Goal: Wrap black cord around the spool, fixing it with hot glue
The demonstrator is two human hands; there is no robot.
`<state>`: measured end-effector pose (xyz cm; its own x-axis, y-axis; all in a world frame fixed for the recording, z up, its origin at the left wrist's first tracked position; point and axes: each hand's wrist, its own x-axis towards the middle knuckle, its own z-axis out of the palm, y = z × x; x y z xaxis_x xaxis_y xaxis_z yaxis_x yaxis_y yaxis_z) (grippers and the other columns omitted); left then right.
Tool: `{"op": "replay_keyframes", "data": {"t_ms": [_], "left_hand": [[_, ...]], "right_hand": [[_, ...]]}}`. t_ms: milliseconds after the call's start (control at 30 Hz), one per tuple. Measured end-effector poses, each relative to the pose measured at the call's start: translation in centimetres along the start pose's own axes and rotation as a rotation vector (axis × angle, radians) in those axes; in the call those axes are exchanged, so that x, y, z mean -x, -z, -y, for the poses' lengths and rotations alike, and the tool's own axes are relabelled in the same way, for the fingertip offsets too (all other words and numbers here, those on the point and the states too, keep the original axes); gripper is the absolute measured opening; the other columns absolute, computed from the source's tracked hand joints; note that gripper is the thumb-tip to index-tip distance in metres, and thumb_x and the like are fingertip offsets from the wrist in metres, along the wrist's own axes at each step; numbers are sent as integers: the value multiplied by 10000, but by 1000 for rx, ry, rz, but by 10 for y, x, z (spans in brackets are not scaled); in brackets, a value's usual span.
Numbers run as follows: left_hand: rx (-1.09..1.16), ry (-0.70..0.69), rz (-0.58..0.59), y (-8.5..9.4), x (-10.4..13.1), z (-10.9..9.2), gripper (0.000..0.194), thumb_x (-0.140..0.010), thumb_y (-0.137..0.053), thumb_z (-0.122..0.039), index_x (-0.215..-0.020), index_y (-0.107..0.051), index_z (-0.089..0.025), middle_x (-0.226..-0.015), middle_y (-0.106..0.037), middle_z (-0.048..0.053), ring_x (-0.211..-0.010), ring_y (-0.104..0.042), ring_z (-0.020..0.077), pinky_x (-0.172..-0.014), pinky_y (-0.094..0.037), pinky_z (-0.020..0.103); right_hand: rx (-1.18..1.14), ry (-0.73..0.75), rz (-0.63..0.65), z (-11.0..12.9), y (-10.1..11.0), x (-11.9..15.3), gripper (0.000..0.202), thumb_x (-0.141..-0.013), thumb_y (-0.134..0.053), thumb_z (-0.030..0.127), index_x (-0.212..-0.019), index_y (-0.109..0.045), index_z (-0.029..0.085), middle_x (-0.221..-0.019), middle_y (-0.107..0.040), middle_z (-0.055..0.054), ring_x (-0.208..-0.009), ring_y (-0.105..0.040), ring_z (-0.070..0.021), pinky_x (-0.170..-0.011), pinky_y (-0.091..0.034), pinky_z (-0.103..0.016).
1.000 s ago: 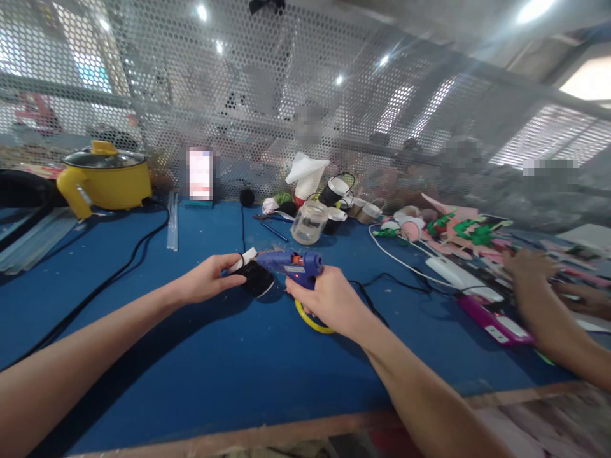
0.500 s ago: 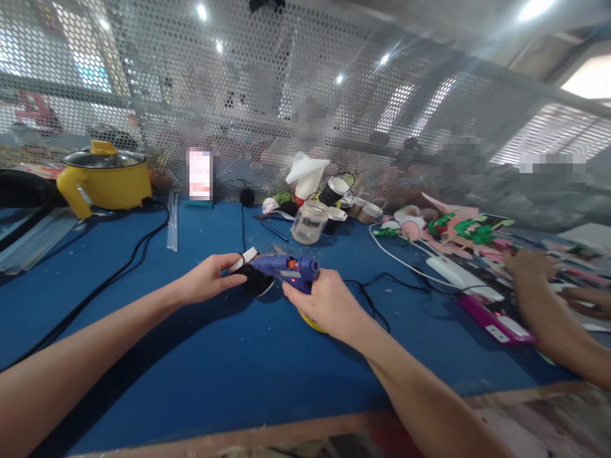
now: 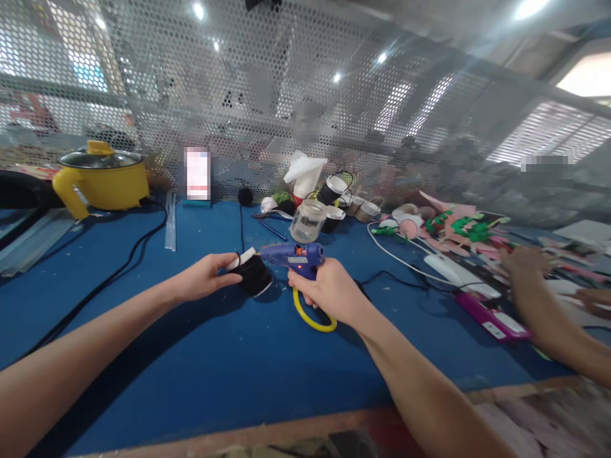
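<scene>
Okay, your left hand (image 3: pixel 209 278) pinches the black-wound cup (image 3: pixel 255 278) at three o'clock; your right hand (image 3: pixel 331 289) grips the glue gun (image 3: pixel 293 254), cup's two o'clock (nozzle (image 3: pixel 263 253) near white edge (image 3: pixel 242 259)). Steady both, squeeze lightly.

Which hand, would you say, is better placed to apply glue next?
Probably the right hand: it holds the glue gun, aimed at the cup, while the left hand is occupied holding the cup.

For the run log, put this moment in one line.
left hand: holds black cup; right hand: holds blue glue gun; nozzle: near cup
</scene>
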<state>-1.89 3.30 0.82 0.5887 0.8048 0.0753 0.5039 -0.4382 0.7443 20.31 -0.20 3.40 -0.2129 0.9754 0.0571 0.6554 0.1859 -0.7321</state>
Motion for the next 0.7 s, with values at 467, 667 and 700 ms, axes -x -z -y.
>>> {"op": "replay_keyframes", "data": {"t_ms": [467, 667, 700], "left_hand": [[5, -13, 5, -1, 0, 3, 198, -762, -450, -325, -704, -469, -137, -678, -466, -18, -670, -421, 123, -646, -360, 234], [16, -5, 6, -1, 0, 1, 204, -763, -448, -330, -711, -465, -134, -690, -469, -14, -675, -420, 125, -649, -357, 237], [15, -5, 5, -1, 0, 1, 204, -762, -448, -330, -706, -463, -135, -687, -465, -15, -672, -417, 124, -644, -355, 235]], "right_hand": [[36, -4, -8, 6, 0, 3, 164, -719, -470, 235, -587, -514, 150, -373, -464, 35, -332, -469, -84, -397, -403, -188], [33, -2, -27, 6, 0, 2, 172, -715, -477, 243, -568, -497, 156, -370, -463, 39, -313, -460, -81, -387, -396, -186], [32, -4, -23, 6, 0, 3, 168, -717, -475, 239, -574, -502, 155, -370, -462, 39, -317, -463, -82, -390, -398, -187]]}}
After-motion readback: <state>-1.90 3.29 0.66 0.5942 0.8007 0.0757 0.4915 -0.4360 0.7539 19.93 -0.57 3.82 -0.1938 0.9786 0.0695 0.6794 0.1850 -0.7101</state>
